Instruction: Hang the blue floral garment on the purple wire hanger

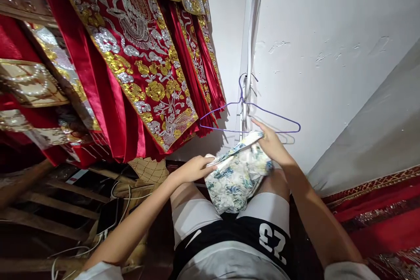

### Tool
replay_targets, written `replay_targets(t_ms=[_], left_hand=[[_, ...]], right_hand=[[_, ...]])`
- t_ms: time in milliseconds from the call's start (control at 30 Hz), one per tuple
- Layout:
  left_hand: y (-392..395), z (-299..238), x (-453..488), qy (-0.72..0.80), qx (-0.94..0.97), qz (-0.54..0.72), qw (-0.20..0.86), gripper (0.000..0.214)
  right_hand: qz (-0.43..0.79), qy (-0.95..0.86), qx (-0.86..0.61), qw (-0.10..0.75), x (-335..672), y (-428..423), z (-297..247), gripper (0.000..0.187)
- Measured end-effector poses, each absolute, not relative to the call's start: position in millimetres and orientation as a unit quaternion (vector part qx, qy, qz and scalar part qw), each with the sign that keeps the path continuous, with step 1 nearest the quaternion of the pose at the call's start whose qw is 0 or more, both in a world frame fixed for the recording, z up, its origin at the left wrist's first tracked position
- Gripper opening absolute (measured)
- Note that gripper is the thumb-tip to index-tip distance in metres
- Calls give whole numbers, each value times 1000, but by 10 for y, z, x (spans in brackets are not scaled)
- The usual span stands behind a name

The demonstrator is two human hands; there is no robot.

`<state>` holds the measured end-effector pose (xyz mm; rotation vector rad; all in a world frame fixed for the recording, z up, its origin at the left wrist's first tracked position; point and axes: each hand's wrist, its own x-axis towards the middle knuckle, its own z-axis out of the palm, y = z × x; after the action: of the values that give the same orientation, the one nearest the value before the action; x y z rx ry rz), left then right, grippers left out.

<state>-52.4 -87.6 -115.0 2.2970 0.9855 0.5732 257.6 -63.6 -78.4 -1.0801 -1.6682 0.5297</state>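
A white floral-print garment [232,183] with blue, green and yellow patterning hangs between my hands over my lap. Its waist-like upper edge slants up to the right. My left hand [196,169] is closed on the left end of that edge, fingers partly hidden by the cloth. At the right end, my right hand [271,141] grips the fabric with one finger stretched upward. Just above the cloth is a purple wire hanger [242,100], hooked near a white strip on the wall. The right hand overlaps its lower bar; whether they touch I cannot tell.
Red costumes with gold and silver embroidery [147,65] hang at the left. A white vertical strip [248,22] runs up the wall [328,17]. Lower left are wooden slats [62,203], cables and a dark phone [108,216]. Red cloth [390,223] lies lower right.
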Motion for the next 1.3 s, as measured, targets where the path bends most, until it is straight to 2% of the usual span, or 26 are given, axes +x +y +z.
replay_targets(t_ms=[133, 267, 433, 600, 800, 900, 967, 1100, 1200, 1300], left_hand=[[-911, -1119, -742, 409, 880, 119, 211, 27], [-930, -1242, -802, 417, 888, 49, 186, 25], [-785, -1358, -852, 452, 864, 150, 163, 20], [-611, -1085, -878, 485, 824, 262, 133, 10], [-619, -613, -744, 463, 819, 336, 50, 29], [-591, -518, -599, 483, 795, 367, 15, 26], [-521, -479, -453, 472, 796, 379, 20, 20], [-299, -402, -152, 429, 807, 400, 70, 42], [-150, -356, -66, 381, 813, 421, 129, 37], [-67, -329, -69, 366, 804, 441, 161, 24]], right_hand=[[178, -723, -507, 434, 2616, -447, -965, 43], [184, -728, -494, 439, 2797, -595, -908, 37], [193, -744, -488, 414, 2867, -735, -783, 36], [218, -742, -477, 418, 2859, -706, -793, 33], [231, -745, -471, 412, 2803, -737, -785, 29], [241, -745, -472, 405, 2745, -722, -808, 27], [259, -745, -461, 407, 2696, -692, -825, 24], [290, -744, -434, 416, 2633, -672, -786, 17], [246, -726, -457, 451, 2749, -735, -716, 29], [144, -645, -514, 546, 3041, -805, -658, 63]])
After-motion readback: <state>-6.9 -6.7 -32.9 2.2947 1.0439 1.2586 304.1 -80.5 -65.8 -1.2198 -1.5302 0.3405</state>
